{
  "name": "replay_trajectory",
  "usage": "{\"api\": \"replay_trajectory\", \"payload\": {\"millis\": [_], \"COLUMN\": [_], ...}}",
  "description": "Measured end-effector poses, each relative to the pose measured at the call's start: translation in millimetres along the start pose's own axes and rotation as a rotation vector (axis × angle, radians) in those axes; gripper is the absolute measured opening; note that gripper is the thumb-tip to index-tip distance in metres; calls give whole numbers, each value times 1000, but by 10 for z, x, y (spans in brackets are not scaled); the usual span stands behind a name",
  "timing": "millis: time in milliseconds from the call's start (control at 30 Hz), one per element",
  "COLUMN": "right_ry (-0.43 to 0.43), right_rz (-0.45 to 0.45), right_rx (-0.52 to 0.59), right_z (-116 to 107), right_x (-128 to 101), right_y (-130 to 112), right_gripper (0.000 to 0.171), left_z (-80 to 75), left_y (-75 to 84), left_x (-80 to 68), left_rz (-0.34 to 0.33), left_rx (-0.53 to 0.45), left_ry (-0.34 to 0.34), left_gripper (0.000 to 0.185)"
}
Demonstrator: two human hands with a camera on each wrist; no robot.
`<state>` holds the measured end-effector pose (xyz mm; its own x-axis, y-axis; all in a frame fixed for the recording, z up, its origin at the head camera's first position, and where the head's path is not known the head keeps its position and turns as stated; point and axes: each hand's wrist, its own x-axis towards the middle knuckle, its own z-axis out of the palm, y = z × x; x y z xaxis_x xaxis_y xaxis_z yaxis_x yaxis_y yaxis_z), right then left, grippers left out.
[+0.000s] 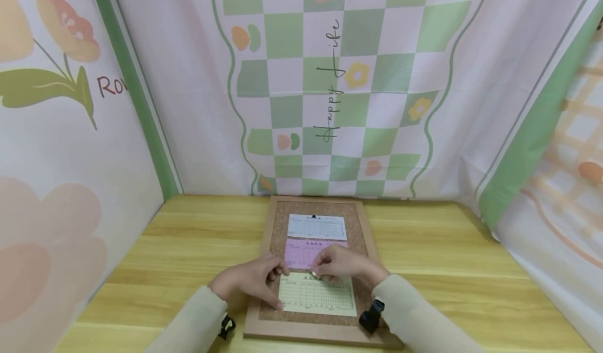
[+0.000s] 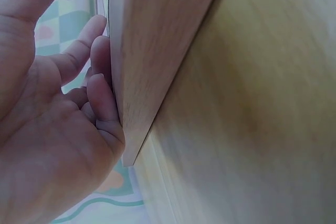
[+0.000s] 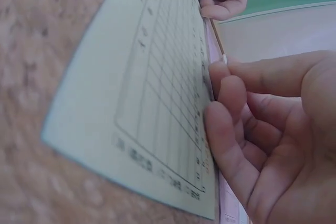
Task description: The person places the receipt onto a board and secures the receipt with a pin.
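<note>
A pale yellow printed slip [image 1: 316, 301] lies on the framed cork board [image 1: 269, 319], nearest the wearer. My left hand [image 1: 252, 280] spans its left side, with the thumb at the lower left corner and other fingers by the upper left corner. In the left wrist view, fingers [image 2: 102, 95] rest against the board's wooden frame [image 2: 152, 30]. Between thumb and forefinger, my right hand [image 1: 346, 264] pinches a small white pushpin [image 3: 224, 59] at the slip's top edge. That hand partly covers a purple slip [image 1: 298, 253] just above.
Higher on the board is a light blue slip [image 1: 317, 228] with a black pushpin [image 1: 313, 216] at its top edge. The board lies on a yellow wood-grain table [image 1: 188, 248]. A patterned curtain [image 1: 358, 101] hangs behind the table, with more printed cloth at both sides.
</note>
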<state>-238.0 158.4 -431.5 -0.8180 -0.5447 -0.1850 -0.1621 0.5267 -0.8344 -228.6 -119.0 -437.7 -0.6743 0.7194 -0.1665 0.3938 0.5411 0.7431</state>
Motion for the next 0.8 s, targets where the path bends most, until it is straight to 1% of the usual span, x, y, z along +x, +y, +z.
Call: {"api": "replay_trajectory", "payload": {"millis": [333, 433, 667, 800], "right_ry": [44, 52, 63, 74], "right_rz": [16, 15, 15, 21], "right_rx": [-39, -55, -50, -57], "right_z": [54, 66, 81, 88], "right_x": [9, 18, 8, 6], "right_y": [-8, -9, -20, -18], "right_gripper": [9, 8, 7, 7], "left_z": [3, 7, 13, 16], "left_y": [-6, -8, -7, -5], "left_x": [11, 10, 3, 2], "left_rz": [27, 28, 22, 21], "left_rx": [3, -1, -26, -17], "left_ry": [-3, 0, -5, 2], "left_gripper": [56, 56, 54, 54]}}
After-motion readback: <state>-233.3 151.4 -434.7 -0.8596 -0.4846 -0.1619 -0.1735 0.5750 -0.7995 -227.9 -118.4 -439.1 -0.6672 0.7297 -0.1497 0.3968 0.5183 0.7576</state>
